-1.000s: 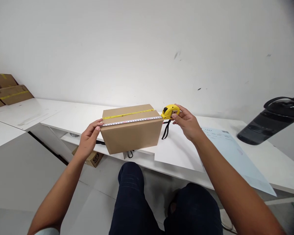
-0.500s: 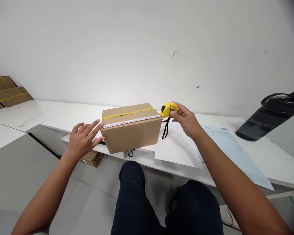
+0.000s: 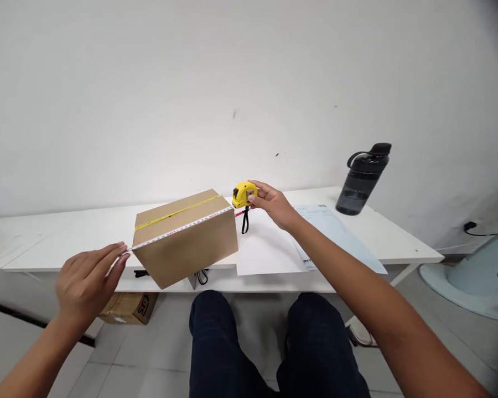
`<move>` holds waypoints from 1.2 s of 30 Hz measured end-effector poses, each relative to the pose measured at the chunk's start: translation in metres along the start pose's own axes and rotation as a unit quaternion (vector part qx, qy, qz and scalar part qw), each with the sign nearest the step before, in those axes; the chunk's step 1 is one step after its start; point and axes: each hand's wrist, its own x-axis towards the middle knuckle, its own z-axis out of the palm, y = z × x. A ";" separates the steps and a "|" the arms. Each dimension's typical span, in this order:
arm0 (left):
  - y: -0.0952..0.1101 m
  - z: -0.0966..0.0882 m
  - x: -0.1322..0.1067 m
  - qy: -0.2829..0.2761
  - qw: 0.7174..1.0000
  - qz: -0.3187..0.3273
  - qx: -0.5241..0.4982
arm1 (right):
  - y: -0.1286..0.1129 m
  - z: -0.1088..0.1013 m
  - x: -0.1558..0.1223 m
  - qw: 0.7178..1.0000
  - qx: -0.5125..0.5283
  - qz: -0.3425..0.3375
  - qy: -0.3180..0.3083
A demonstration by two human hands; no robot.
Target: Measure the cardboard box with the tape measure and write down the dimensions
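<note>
A brown cardboard box point(image 3: 186, 246) with a strip of yellow tape along its top rests on the white table, its front reaching past the table edge. My right hand point(image 3: 274, 207) holds a yellow tape measure point(image 3: 244, 194) by its case at the box's right end; a black wrist strap point(image 3: 245, 220) dangles below it. The white blade point(image 3: 182, 227) runs along the top front edge of the box. Just beyond the box's left corner, my left hand point(image 3: 89, 282) pinches the blade's end between thumb and fingers.
On the right of the white table point(image 3: 365, 235) stand a dark water bottle point(image 3: 359, 185) and a pale blue printed sheet point(image 3: 336, 232), beside white paper point(image 3: 265, 249). A carton point(image 3: 128, 307) sits on the floor below. A pale round base point(image 3: 473, 282) stands at far right.
The view has turned to the right. My left hand has gone from spread fingers at the box's left edge to a pinch on the blade's end, slightly off the corner. My right hand keeps its hold.
</note>
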 end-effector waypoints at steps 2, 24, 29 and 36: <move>0.017 -0.020 -0.002 0.028 0.999 0.017 -0.001 | -0.013 -0.005 -0.026 1.000 -0.006 -0.014 0.004; 0.216 0.028 -0.135 -0.260 0.902 -0.082 -0.335 | 0.097 0.079 -0.320 0.853 0.318 0.411 0.047; 0.108 0.035 -0.019 -0.153 0.987 0.044 0.007 | 0.123 0.086 -0.327 0.860 0.314 0.401 0.031; 0.031 0.046 0.076 -0.381 0.919 -0.095 0.036 | 0.143 0.083 -0.336 0.871 0.300 0.388 0.023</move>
